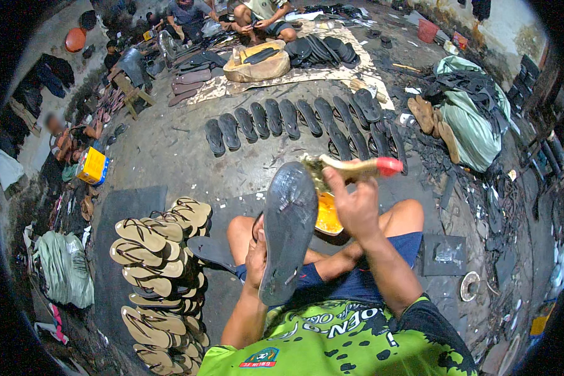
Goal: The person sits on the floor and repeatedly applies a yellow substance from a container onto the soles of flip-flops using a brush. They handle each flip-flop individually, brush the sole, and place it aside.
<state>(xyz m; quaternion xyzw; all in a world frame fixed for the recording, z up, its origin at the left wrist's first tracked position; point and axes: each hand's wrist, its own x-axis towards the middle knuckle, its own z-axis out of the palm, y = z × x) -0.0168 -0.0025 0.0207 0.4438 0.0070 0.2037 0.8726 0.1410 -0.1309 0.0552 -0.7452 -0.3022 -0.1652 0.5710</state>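
Observation:
My left hand [255,258] grips a black flip-flop [289,229] by its left side, sole turned up and toe end pointing away. A wet-looking shiny patch shows near the toe. My right hand [358,210] is closed around a brush [352,167] with a pale handle and a red end. Its bristles are at the upper right edge of the sole; whether they touch it I cannot tell. Below the brush, between my legs, is a container of yellow-orange stuff [329,216], partly hidden by the sole and my right hand.
Stacked tan flip-flops [153,263] stand on my left beside a loose black sole [214,252]. Rows of black flip-flops [288,119] lie ahead. Beyond them is a yellowish basin [257,70] on a sheet. A stuffed green sack [473,128] sits at right. Other people sit at the back and far left.

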